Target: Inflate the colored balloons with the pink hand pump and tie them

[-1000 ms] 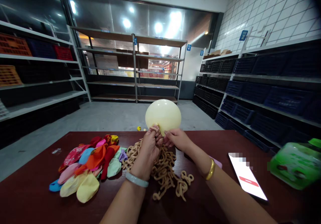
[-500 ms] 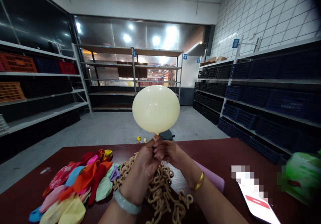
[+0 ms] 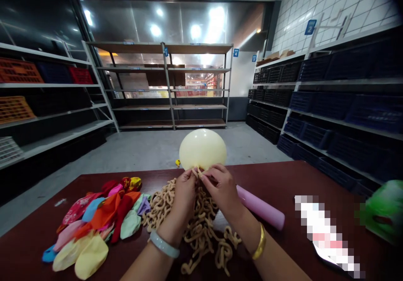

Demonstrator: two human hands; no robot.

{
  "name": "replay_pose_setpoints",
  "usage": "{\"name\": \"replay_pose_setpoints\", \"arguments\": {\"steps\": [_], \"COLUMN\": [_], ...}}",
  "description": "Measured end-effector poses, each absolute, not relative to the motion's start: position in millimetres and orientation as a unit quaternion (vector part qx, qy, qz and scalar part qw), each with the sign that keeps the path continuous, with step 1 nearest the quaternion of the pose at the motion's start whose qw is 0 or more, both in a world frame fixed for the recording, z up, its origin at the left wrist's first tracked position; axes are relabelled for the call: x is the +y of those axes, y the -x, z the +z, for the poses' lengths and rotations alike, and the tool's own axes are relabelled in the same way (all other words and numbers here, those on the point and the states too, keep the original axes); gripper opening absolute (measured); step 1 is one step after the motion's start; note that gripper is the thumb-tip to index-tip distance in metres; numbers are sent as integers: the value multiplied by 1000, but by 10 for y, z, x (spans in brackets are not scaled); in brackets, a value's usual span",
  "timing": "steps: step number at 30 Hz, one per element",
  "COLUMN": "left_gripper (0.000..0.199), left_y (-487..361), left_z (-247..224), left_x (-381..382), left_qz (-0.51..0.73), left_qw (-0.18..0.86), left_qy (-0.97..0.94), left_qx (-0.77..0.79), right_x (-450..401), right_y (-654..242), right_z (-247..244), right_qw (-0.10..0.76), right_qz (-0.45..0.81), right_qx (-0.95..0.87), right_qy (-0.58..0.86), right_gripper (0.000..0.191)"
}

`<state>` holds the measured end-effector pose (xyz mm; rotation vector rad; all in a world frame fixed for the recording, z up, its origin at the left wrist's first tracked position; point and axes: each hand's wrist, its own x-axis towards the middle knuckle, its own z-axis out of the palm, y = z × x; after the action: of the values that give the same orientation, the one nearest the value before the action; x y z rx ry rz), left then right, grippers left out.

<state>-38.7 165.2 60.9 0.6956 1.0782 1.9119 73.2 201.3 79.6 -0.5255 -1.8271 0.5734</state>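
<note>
A pale yellow inflated balloon [image 3: 202,149] stands upright over the far edge of the table, its neck end down at my fingers. My left hand [image 3: 185,191] is closed, thumb and fingers pinching the balloon's neck. From the other side my right hand [image 3: 223,186] pinches at the same neck, fingertips almost touching the left ones; a short pale strip shows between them. Fingers hide the exact shape of the neck. Under my hands lies a heap of tan, fuzzy-looking curled cords [image 3: 201,230], partly covered by my wrists.
Flat balloons in many colours [image 3: 103,214] lie on the dark red table [image 3: 270,176] at left. A pink cylinder [image 3: 262,209] lies right of my right hand. Further right are a partly blurred phone [image 3: 327,256] and a green package [image 3: 384,209]. Shelves with crates [image 3: 324,109] line the room.
The balloon has come lower and shows smaller. My right hand has shifted up and right, its fingers now at the neck. The camera view has tilted down.
</note>
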Motion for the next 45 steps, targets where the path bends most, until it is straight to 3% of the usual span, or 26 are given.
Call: {"name": "replay_pose_setpoints", "arguments": {"steps": [9, 13, 21, 28, 37, 45], "left_gripper": [18, 19, 18, 20, 26, 23], "left_y": [444, 458, 447, 449, 358, 421], "left_z": [478, 493, 526, 523, 548, 502], "left_x": [1529, 1527, 1471, 1436, 1455, 1474], "left_qz": [747, 721, 653, 573, 604, 609], "left_qw": [323, 263, 127, 22, 86, 80], "left_qy": [-347, -381, -483, -541, -534, -528], "left_qx": [466, 516, 570, 615, 585, 587], "right_x": [1904, 1906, 1914, 1942, 1945, 2013], "right_y": [-716, -733, -702, -724, -684, -739], "right_z": [775, 756, 777, 800, 653, 699], "right_qw": [490, 482, 553, 522, 516, 512], "right_qz": [246, 237, 281, 267, 90, 166], "right_qx": [-832, -834, -769, -782, -801, -804], "right_qy": [86, 128, 157, 212, 290, 252], "right_gripper": [3, 13, 9, 12, 7, 8]}}
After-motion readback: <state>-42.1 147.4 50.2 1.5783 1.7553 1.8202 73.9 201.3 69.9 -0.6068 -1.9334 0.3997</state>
